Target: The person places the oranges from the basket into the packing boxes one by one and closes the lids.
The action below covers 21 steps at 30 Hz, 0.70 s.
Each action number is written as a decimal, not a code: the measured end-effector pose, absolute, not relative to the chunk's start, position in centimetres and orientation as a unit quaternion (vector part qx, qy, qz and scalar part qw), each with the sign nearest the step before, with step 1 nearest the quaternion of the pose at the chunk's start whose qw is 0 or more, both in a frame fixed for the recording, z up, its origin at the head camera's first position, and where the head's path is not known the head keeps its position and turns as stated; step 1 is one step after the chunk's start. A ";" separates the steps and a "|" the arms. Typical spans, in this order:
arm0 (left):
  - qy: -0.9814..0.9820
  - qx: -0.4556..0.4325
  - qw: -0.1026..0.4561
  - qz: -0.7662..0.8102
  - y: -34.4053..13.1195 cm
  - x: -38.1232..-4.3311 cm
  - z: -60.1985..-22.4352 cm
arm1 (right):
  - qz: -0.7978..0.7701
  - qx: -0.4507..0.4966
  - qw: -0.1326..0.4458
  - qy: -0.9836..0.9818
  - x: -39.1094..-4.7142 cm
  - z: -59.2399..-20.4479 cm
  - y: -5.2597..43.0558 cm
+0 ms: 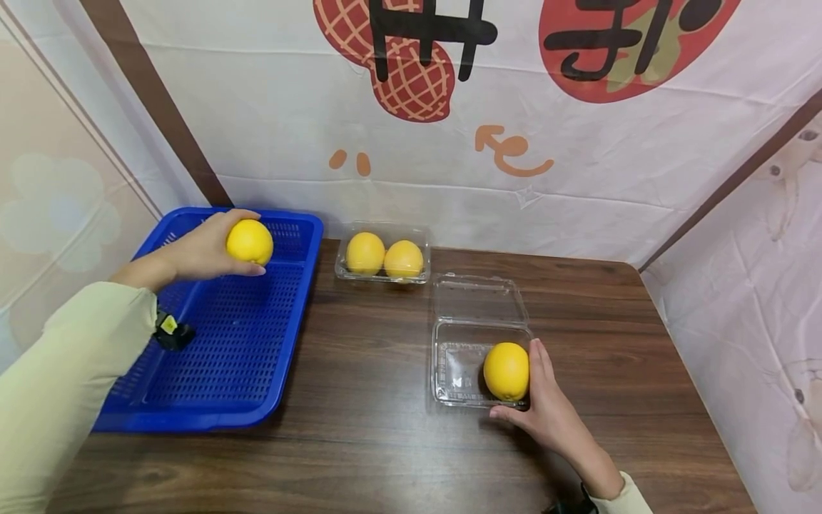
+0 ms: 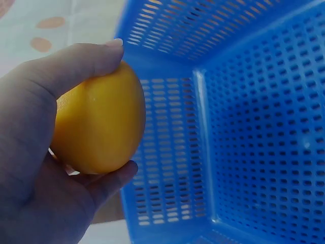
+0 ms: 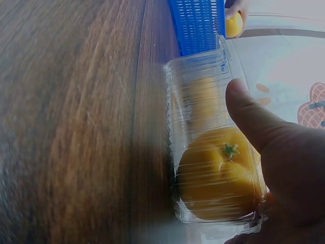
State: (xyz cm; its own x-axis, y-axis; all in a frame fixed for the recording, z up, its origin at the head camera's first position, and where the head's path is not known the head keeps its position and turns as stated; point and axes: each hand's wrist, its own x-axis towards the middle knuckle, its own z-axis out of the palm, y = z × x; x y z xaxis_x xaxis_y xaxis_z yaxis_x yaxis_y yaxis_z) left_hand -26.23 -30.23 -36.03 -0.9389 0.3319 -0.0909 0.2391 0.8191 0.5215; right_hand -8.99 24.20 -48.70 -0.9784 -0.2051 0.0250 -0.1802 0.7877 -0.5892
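In the head view, my left hand (image 1: 215,246) grips an orange (image 1: 250,242) above the far part of the blue basket (image 1: 272,417). The left wrist view shows thumb and fingers curled round that orange (image 2: 101,122). My right hand (image 1: 549,407) rests against the near right corner of a clear plastic clamshell box (image 1: 459,364), its fingers stretched along the side and its thumb at the front. Inside the box's right half sits another orange (image 1: 506,371); the lid (image 1: 478,298) lies folded back. In the right wrist view, the green stem end of the boxed orange (image 3: 218,178) shows through the plastic.
A second clear box (image 1: 382,278) holding two oranges (image 1: 365,253) stands at the back of the wooden table (image 1: 359,357), next to the basket. Behind it hangs a printed cloth (image 1: 270,107). More cloth (image 1: 738,285) closes off the right side.
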 end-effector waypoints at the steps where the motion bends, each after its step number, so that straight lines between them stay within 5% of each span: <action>1: 0.949 0.152 0.086 0.263 -30.1 -26.1 -35.8 | -0.309 -0.103 0.019 0.945 -9.0 -48.7 24.2; 21: 0.935 0.211 0.055 0.281 -25.7 -23.9 -33.1 | -0.310 -0.103 0.019 0.945 -9.0 -48.7 24.2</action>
